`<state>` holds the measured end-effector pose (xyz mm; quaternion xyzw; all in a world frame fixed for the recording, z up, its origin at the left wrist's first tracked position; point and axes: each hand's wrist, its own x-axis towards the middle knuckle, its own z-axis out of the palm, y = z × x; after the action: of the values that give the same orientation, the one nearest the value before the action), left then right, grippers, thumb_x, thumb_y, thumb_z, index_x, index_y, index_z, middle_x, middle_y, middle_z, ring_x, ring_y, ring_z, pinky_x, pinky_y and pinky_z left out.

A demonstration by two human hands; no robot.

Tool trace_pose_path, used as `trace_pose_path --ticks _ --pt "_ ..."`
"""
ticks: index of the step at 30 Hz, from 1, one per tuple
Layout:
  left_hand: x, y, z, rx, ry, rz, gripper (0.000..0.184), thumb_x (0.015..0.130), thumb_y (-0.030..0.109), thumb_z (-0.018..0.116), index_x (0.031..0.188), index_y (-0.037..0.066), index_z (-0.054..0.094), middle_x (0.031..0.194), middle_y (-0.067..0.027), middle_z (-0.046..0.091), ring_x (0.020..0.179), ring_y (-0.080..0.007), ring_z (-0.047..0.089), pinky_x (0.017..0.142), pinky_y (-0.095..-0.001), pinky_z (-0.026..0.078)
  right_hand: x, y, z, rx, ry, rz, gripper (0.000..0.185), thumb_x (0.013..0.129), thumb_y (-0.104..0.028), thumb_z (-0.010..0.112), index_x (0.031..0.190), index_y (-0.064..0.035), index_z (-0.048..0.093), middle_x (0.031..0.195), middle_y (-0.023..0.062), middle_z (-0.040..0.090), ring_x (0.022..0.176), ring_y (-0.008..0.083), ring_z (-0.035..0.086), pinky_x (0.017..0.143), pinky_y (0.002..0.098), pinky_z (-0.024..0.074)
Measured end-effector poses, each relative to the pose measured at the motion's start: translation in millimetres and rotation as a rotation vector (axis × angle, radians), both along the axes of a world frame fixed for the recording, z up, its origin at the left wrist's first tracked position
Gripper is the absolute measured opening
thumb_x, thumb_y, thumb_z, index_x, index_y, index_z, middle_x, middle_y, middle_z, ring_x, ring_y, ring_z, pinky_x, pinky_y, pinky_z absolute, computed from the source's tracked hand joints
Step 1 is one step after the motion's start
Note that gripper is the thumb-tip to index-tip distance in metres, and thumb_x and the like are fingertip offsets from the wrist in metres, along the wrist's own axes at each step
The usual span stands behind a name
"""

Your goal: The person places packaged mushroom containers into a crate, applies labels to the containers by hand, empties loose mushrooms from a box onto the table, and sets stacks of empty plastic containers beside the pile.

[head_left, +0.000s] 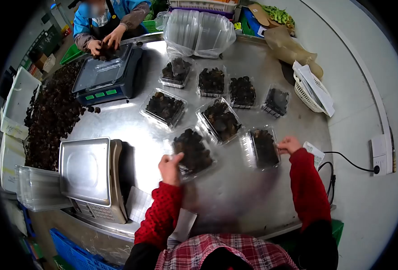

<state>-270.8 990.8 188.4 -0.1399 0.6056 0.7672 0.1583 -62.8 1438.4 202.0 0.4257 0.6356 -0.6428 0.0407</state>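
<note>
My left hand (170, 168) is closed on the near left edge of a clear plastic box (192, 152) filled with dark, fungus-like pieces. My right hand (289, 145) is closed at the right edge of another filled box (262, 147), its fingers pinched by the lid. Both boxes rest on or just above the metal table (235, 193); the exact height cannot be told. Just beyond them lies a filled box (220, 120), set at an angle, and farther left another (164, 108). Several more filled boxes stand behind, one (276, 101) at the right.
Two scales (86, 166) (109, 81) stand at the left, beside a dark heap (54, 121). A person (111, 22) handles dark pieces at the far scale. Empty boxes (41, 188) are stacked at left; more (199, 33) lie behind. A basket (308, 95) holds papers at right.
</note>
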Motion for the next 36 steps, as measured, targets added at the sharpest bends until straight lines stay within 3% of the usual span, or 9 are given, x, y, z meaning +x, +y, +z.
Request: trace_pose_path --ticks 4,7,9,13,16,20,26,30,36 --pt "-22 -40 6 -0.004 0.094 0.070 0.029 0.069 0.008 0.079 0.087 0.002 0.056 0.080 0.0004 0.053 0.072 -0.0102 0.048 0.069 -0.0255 0.042 12 -61 4 0.197 -0.058 0.003 0.024 0.080 -0.010 0.077 0.081 -0.0038 0.054 0.074 0.0071 0.062 0.071 0.0182 0.066 0.060 0.0317 0.0546" --pt "-81 -38 56 -0.105 0.262 -0.160 0.064 0.071 0.011 0.077 0.126 -0.009 0.052 0.102 -0.0123 0.065 0.087 -0.0161 0.060 0.079 -0.0270 0.048 12 -72 -6 0.275 -0.109 -0.012 0.019 0.081 -0.011 0.075 0.082 -0.0035 0.057 0.075 0.0060 0.062 0.070 0.0168 0.065 0.061 0.0296 0.0520" --pt "-139 -26 89 -0.141 0.364 -0.426 0.046 0.074 0.016 0.074 0.112 -0.007 0.064 0.095 -0.0076 0.067 0.085 -0.0137 0.061 0.077 -0.0272 0.048 2 -91 5 -0.017 0.217 -0.214 0.020 0.076 -0.012 0.077 0.074 -0.0051 0.058 0.076 0.0022 0.062 0.071 0.0130 0.061 0.069 0.0280 0.0489" --pt "-264 6 94 -0.575 0.548 -0.832 0.044 0.065 0.021 0.073 0.098 -0.007 0.066 0.085 -0.0111 0.065 0.080 -0.0217 0.060 0.074 -0.0324 0.046 8 -83 40 -0.062 0.503 -0.111 0.058 0.075 -0.003 0.070 0.127 0.0052 0.048 0.113 0.0130 0.064 0.096 0.0193 0.064 0.088 0.0326 0.0500" --pt "-307 44 93 -0.753 0.505 -1.154 0.056 0.063 0.031 0.077 0.104 -0.006 0.067 0.094 -0.0150 0.069 0.088 -0.0244 0.065 0.081 -0.0333 0.050 -65 -111 107 -0.111 0.464 0.044 0.069 0.075 -0.005 0.073 0.134 0.0058 0.041 0.117 0.0132 0.062 0.100 0.0210 0.064 0.091 0.0319 0.0494" --pt "-292 74 86 -0.912 0.487 -1.348 0.069 0.062 0.046 0.077 0.109 -0.004 0.067 0.104 -0.0172 0.068 0.099 -0.0289 0.064 0.091 -0.0351 0.047 -183 -121 80 0.416 0.127 0.417 0.064 0.074 -0.015 0.082 0.127 0.0046 0.054 0.113 0.0133 0.066 0.100 0.0217 0.063 0.090 0.0325 0.0486" --pt "-237 5 61 -1.047 0.381 -1.074 0.089 0.066 0.072 0.067 0.102 -0.009 0.068 0.096 -0.0242 0.069 0.091 -0.0327 0.067 0.083 -0.0378 0.049 -181 -132 51 -0.002 0.091 0.312 0.047 0.073 -0.018 0.083 0.110 0.0036 0.067 0.102 0.0098 0.070 0.092 0.0191 0.066 0.087 0.0323 0.0505" --pt "-149 -56 37 -0.569 0.164 -0.738 0.044 0.080 0.033 0.075 0.099 -0.006 0.068 0.084 -0.0096 0.068 0.076 -0.0197 0.064 0.068 -0.0295 0.050 -105 -178 51 -0.178 0.141 0.115 0.042 0.076 -0.010 0.079 0.113 0.0032 0.065 0.104 0.0082 0.069 0.093 0.0181 0.065 0.087 0.0318 0.0507" --pt "-71 -41 67 -0.423 -0.036 -0.778 0.046 0.076 0.029 0.078 0.105 -0.006 0.068 0.091 -0.0093 0.069 0.080 -0.0181 0.065 0.069 -0.0307 0.052 -65 -205 47 -0.231 0.187 0.183 0.043 0.076 -0.012 0.080 0.114 0.0021 0.064 0.105 0.0073 0.068 0.098 0.0183 0.063 0.091 0.0324 0.0483"
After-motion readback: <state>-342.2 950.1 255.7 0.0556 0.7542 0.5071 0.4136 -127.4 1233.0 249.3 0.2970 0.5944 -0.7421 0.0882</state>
